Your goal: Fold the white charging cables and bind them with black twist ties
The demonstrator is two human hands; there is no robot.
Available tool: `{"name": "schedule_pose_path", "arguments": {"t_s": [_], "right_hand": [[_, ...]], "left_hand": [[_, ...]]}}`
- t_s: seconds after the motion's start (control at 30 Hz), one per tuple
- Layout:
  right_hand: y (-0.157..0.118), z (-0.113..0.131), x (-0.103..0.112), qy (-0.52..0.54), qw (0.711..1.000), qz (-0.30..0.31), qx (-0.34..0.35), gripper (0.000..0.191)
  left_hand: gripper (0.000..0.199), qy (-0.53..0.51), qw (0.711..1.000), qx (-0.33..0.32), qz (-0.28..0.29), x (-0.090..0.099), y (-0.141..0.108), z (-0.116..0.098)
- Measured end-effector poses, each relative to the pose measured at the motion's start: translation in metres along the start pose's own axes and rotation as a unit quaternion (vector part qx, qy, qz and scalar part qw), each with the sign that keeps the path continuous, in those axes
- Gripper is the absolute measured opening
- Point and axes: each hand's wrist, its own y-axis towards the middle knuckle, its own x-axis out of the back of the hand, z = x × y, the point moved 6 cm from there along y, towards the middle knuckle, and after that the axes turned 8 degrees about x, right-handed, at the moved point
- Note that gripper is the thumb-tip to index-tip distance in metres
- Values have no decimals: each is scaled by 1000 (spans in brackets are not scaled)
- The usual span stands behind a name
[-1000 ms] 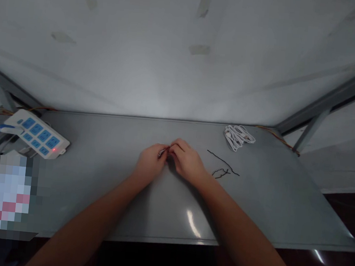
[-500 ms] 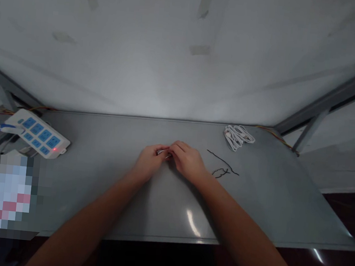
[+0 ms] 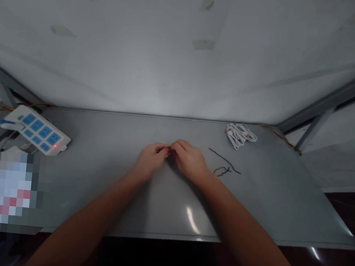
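My left hand (image 3: 150,159) and my right hand (image 3: 190,158) meet over the middle of the grey table, fingertips touching. Both are closed in a pinch around something small and mostly hidden; only a thin, shiny bit shows between them. To the right of my right hand lie a dark thin wire tie (image 3: 225,159), nearly straight, and a crumpled dark tie (image 3: 223,171). Farther back on the right rests a bundled white cable (image 3: 240,135).
A white power strip (image 3: 64,142) with blue sockets and a lit red light sits at the left, a blue-and-white plug end (image 3: 10,125) over it. Below it, a patch is pixelated. Behind the grey table (image 3: 118,129) rises a pale wall with tape strips.
The white piece that showed at my left fingertips is now hidden, and a thin shiny bit shows instead. Both hands stay in nearly the same place; the view has shifted slightly.
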Motion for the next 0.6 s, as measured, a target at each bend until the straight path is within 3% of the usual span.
{"name": "schedule_pose_path", "arguments": {"t_s": [0.2,0.43,0.6], "right_hand": [[0,-1,9,34,995,-92,-4,19],[-6,5,29,117,961,-248,42,22],[-7,6,36,140,947,-285,49,21]], "left_hand": [[20,-265,959,101,26,-11,2,3],[13,-347,916,167,112,-22,-6,-1],[13,-366,901,181,148,-26,-12,-2]]}}
